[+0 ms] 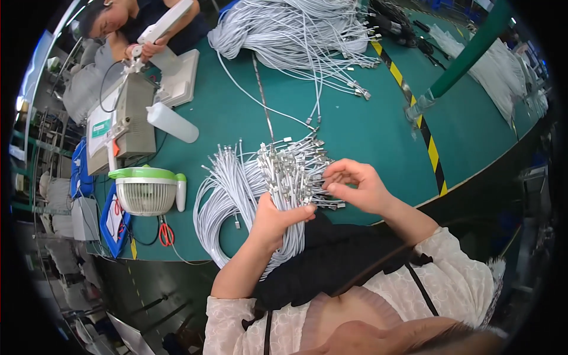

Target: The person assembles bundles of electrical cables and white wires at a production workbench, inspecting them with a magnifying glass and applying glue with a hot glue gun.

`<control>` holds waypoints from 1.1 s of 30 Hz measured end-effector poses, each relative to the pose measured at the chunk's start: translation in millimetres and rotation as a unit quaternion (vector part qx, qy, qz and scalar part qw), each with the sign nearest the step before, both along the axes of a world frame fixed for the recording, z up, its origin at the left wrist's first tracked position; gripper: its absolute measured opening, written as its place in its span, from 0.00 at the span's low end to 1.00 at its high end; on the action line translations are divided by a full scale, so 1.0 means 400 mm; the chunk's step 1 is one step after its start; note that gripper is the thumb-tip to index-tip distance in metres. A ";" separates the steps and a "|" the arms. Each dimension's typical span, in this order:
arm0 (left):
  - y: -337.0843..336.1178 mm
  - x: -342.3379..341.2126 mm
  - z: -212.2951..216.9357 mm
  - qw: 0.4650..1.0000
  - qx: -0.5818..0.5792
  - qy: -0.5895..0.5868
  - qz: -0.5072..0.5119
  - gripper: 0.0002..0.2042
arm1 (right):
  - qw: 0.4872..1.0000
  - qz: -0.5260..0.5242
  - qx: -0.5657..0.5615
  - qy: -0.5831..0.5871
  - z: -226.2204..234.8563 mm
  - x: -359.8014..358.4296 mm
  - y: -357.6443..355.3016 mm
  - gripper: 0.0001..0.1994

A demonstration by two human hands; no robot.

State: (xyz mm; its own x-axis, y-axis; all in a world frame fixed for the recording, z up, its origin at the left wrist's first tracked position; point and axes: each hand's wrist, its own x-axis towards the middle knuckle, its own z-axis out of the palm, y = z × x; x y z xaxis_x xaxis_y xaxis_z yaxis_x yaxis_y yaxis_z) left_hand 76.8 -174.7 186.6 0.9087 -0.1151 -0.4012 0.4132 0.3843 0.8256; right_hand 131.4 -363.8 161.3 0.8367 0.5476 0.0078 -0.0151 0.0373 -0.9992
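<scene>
I see my left hand (278, 219) wrapped tight around a thick bundle of white cables (236, 189), fingers curled over the sheaf just below its metal plug ends (296, 168), which fan upward and to the right above the fist. The bundle's loops hang off to the left and down over the near edge of the green table (355, 124). My right hand (355, 186) sits just to the right of the plugs, thumb and fingertips pressed together on a few of the connector tips at the bundle's edge; exactly which plug it pinches I cannot tell. Farther up the table lies a larger heap of white cables (296, 29), well apart from my hands, with a couple of loose strands trailing down toward my bundle. To the left stand a small green-and-white fan (145, 189), red-handled scissors (166, 232), a white squeeze bottle (173, 122) and a grey machine (121, 121), where another person's hand (148, 50) works.
</scene>
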 end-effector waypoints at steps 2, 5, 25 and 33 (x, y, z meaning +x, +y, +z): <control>-0.014 0.002 0.004 1.000 -0.001 -0.006 -0.011 0.14 | 0.998 0.003 -0.014 -0.055 0.034 -0.007 0.014 0.12; -0.024 -0.003 0.000 0.999 0.008 -0.024 -0.023 0.15 | 0.985 0.019 -0.032 -0.169 0.047 -0.015 0.026 0.11; -0.012 -0.022 -0.014 0.997 -0.022 -0.042 0.059 0.19 | 1.000 0.017 0.002 0.015 0.066 -0.015 0.029 0.10; -0.021 -0.024 -0.003 0.998 -0.010 -0.047 0.042 0.21 | 0.996 -0.004 0.012 -0.092 0.057 -0.011 0.035 0.09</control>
State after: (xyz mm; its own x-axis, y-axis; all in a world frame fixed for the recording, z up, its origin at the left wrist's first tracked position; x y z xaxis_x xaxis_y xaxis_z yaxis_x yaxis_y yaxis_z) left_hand 67.4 -183.1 185.4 0.9491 -0.0448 -0.3117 0.2998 0.4315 0.8508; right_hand 127.0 -350.0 184.2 0.8244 0.5384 0.1743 0.1691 0.0596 -0.9838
